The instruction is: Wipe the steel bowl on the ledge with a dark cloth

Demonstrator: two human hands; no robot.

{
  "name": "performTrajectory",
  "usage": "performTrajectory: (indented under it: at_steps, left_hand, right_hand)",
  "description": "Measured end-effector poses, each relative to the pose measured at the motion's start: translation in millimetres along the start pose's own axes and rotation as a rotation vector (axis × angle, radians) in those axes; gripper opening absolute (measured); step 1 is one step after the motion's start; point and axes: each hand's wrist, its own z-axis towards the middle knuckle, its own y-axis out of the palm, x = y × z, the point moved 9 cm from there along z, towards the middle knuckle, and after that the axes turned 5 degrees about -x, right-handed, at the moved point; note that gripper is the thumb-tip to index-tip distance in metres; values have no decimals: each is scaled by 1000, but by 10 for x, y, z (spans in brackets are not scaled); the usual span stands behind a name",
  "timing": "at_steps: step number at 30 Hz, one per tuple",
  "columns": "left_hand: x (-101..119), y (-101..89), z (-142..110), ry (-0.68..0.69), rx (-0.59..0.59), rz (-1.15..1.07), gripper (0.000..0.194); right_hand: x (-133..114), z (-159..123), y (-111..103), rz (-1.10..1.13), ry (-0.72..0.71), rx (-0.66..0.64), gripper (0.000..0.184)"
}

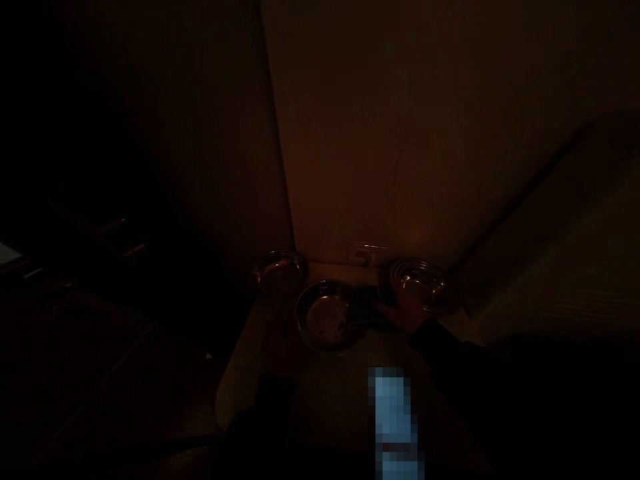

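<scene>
The view is very dark. A shiny metal bowl (pixel 326 319) rests on a pale tabletop (pixel 345 387). At its left side is my left hand (pixel 281 343), so dim that its fingers and its hold on the rim cannot be made out. My right hand (pixel 409 311) is to the right of the bowl, thumb pointing left and fingers angled up. A dark, cloth-like thing (pixel 369 310) lies between that thumb and fingers and reaches to the bowl's right rim. Behind my right hand stand nested metal bowls (pixel 423 280).
Another metal bowl (pixel 278 270) sits at the back left of the table. A wall socket (pixel 369 253) is low on the wall (pixel 350 147) behind. A blurred bright blue patch (pixel 395 417) covers the near middle. At far left, dark objects show only as glints.
</scene>
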Motion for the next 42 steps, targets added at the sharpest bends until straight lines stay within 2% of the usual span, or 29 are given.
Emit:
performTrajectory:
  at_steps: [2,3,4,7,9,11,14,18,22,23,25,28,30,33,35,37,40,41,42]
  left_hand:
    - [213,-76,-91,98,26,15,40]
    - [359,-55,-151,174,-11,-22,39]
    - [533,8,-224,272,-89,-83,41]
    - [1008,305,-498,530,-403,-184,66]
    - [1162,460,-602,574,-530,-228,70]
    - [1212,543,-599,540,-564,-274,54]
    - [1163,574,-470,389,-526,-333,30]
    - [1080,510,-308,193,-427,-374,28]
    - [1119,569,-301,120,-488,-381,31]
    - [1137,587,-309,117,-504,-378,32]
    - [1163,624,-325,103,-539,-380,33]
    - [1162,671,-337,54,-590,-414,34]
    - [1162,676,-328,54,-594,-447,35]
    - [1154,692,-322,84,-589,-504,40]
    - [1153,707,-347,112,-590,-541,48]
    - [1182,640,-379,187,-516,-520,59]
    - [1346,380,-499,431,-267,-307,57]
    - [1435,350,-584,534,-245,-218,53]
    - [1512,374,-674,620,-277,-144,50]
  right_hand:
    - [66,-48,13,81,43,3,31]
    - [80,-68,28,122,59,-6,31]
    - [86,-85,48,167,73,-19,31]
    - [44,-139,107,292,80,-67,34]
    - [-19,-190,152,358,59,-129,39]
    - [-93,-265,185,410,28,-211,44]
    - [-195,-399,136,481,-55,-289,49]
    - [-284,-555,-35,567,-235,-280,48]
    - [-254,-602,-26,539,-275,-256,85]
    - [-251,-594,-25,546,-286,-232,88]
    - [-250,-569,-20,562,-307,-191,77]
    - [-225,-532,-26,503,-309,-162,39]
    - [-171,-520,-123,425,-292,-73,25]
    - [-117,-552,-343,383,-303,99,24]
    - [-95,-567,-393,406,-294,112,24]
    - [-67,-569,-378,440,-250,77,24]
    - [-53,-584,-335,489,-197,35,26]
    - [-63,-593,-326,505,-193,28,27]
    - [-77,-602,-315,521,-193,19,26]
